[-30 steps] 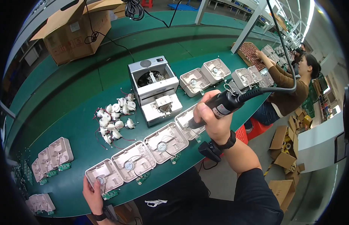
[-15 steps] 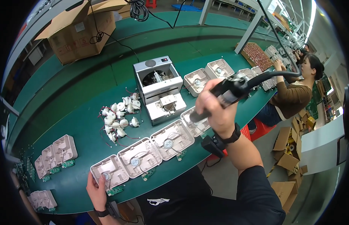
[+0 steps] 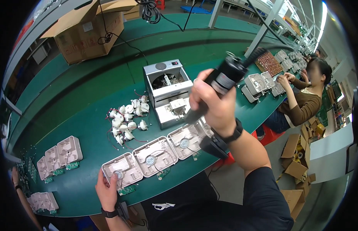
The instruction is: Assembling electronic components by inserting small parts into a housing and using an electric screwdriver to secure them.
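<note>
My right hand (image 3: 215, 102) is wrapped round a black electric screwdriver (image 3: 226, 77), its cable running off to the upper right. The screwdriver's lower end is blurred, near the front of a screw feeder (image 3: 169, 94) with loose screws in its bowl. My left hand (image 3: 107, 190) grips the near left corner of a white plastic housing (image 3: 127, 163), its thumb by a round disc part inside. This housing is the leftmost of a joined-up row, beside a second housing (image 3: 163, 152) and a third housing (image 3: 192, 134). Green circuit boards (image 3: 127, 190) hang on wires along the row's near side.
Beyond the row lies a heap of white round parts (image 3: 125, 119) with red wires. More housings (image 3: 67, 150) stand at the left. A co-worker (image 3: 302, 92) handles housings at the right, near a tray of small parts (image 3: 269, 63). A cardboard box (image 3: 84, 38) sits behind the bench.
The view has shifted a little. My left hand and the row have moved slightly right; the screwdriver has swung more upright. Two housings seen behind my right hand no longer show there.
</note>
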`<state>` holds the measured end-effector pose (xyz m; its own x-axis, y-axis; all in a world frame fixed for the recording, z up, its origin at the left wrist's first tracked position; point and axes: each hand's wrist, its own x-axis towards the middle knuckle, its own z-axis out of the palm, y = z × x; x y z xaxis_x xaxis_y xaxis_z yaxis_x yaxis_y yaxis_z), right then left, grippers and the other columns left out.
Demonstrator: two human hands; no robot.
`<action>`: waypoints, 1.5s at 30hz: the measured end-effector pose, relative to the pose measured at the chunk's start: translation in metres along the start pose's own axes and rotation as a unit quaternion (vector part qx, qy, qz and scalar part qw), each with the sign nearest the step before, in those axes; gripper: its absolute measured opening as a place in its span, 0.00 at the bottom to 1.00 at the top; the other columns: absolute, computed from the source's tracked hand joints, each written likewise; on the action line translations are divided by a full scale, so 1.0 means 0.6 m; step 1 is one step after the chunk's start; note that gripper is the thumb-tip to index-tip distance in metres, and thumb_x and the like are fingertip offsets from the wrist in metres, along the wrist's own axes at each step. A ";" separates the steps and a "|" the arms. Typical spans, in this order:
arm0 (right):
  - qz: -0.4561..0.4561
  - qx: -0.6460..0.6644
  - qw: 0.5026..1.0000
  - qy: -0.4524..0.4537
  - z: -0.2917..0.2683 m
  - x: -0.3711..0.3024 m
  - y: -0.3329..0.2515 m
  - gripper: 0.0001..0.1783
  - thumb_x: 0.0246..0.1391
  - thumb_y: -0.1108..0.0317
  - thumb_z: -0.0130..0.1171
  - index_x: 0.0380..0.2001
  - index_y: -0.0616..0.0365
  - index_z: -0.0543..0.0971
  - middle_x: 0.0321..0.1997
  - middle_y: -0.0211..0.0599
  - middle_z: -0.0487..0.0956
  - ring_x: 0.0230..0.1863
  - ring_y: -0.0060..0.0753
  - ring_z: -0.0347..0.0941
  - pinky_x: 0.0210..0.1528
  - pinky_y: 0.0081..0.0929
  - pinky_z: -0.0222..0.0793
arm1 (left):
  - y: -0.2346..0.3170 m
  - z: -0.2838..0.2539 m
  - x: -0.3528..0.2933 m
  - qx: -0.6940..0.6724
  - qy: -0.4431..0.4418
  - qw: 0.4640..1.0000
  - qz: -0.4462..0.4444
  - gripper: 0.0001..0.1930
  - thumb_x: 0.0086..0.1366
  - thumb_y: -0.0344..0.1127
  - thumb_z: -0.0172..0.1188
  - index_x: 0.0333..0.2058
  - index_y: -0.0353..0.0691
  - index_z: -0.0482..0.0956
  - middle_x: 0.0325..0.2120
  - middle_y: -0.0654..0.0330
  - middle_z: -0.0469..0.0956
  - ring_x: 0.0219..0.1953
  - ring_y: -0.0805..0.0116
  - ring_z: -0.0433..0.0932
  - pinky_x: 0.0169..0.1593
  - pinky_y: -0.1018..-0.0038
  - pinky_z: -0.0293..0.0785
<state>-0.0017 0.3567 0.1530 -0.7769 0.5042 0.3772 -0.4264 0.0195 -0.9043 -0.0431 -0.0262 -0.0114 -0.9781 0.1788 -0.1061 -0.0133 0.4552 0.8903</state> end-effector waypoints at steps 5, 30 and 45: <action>0.023 0.002 1.000 -0.001 -0.019 -0.087 -0.015 0.09 0.57 0.73 0.56 0.38 0.62 0.68 0.22 0.36 0.73 0.21 0.28 0.70 0.26 0.27 0.69 | 0.005 0.000 0.003 0.008 -0.011 1.000 -0.009 0.30 0.66 0.39 0.64 0.63 0.32 0.69 0.29 0.63 0.81 0.28 0.82 0.72 0.30 0.80 0.69; -0.011 -0.118 0.992 -0.040 -0.051 -0.108 0.076 0.11 0.53 0.78 0.58 0.37 0.61 0.68 0.24 0.35 0.76 0.23 0.22 0.71 0.28 0.24 0.71 | 0.031 -0.001 0.000 -0.006 -0.059 0.998 -0.028 0.26 0.71 0.36 0.59 0.63 0.31 0.67 0.47 0.54 0.81 0.45 0.73 0.78 0.47 0.76 0.75; 0.019 -0.058 0.995 -0.080 -0.073 -0.086 0.025 0.12 0.52 0.76 0.59 0.40 0.63 0.71 0.24 0.35 0.76 0.23 0.24 0.73 0.28 0.24 0.71 | 0.022 0.006 0.005 -0.016 -0.038 0.999 0.010 0.25 0.68 0.37 0.62 0.60 0.31 0.71 0.34 0.60 0.82 0.32 0.80 0.76 0.35 0.80 0.72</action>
<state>0.0521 0.3686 0.1113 -0.8592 0.3624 0.3610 -0.3461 0.1079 -0.9320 -0.0458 -0.0164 -0.0017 -0.9597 0.2539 -0.1205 -0.0019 0.4226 0.9063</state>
